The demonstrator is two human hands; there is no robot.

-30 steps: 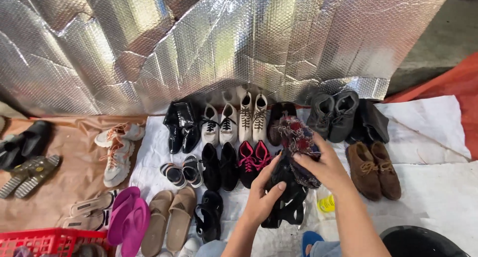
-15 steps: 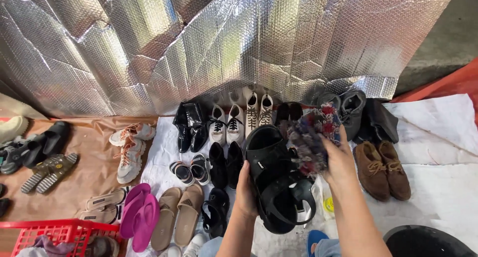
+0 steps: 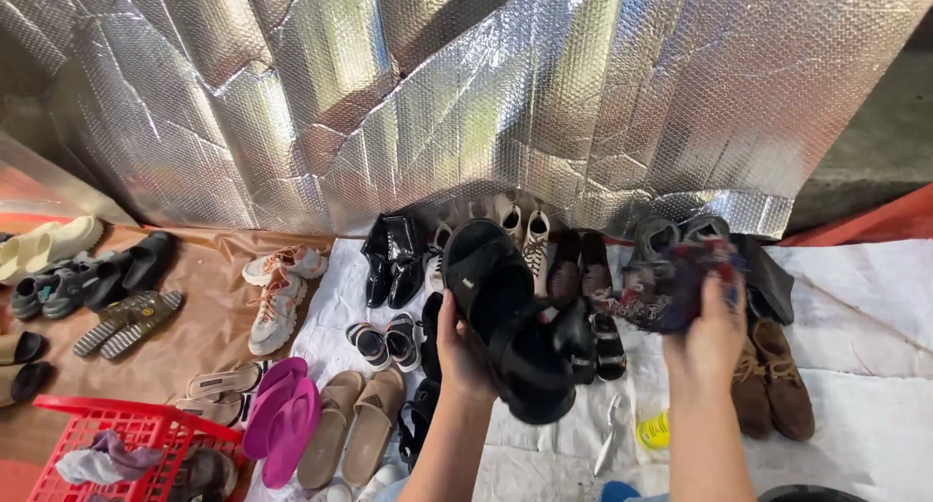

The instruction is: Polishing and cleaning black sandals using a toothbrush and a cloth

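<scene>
A: What's biggest here?

B: The crinkled silver foil sheet (image 3: 466,94), standing as a backdrop. Below it a white ground cloth (image 3: 855,366) lies on the right and a brown sheet (image 3: 194,337) on the left, both covered in rows of shoes.

A: And the hands?

B: Both forearms come up from the bottom edge. The left hand (image 3: 462,351) is raised with the wrist straight, its fingers closed around a pair of black strappy sandals (image 3: 510,317), held up over the white cloth with the soles tilted towards the camera. The right hand (image 3: 709,342) is at about the same height, back of the hand to the camera, fingers curled tight on a dark patterned cloth (image 3: 675,283), bunched up just right of the sandals.

A: Are they touching?

B: The cloth's edge is very near the sandals; I can't tell whether they meet.

A: What's around?

B: Brown lace-up shoes (image 3: 773,380) lie just right of the right wrist. A red plastic basket (image 3: 126,444) sits at the lower left, with magenta flip-flops (image 3: 282,419) and tan sandals (image 3: 355,429) beside it. White sneakers (image 3: 277,293) lie on the brown sheet. A small yellow item (image 3: 656,431) lies between the forearms.
</scene>
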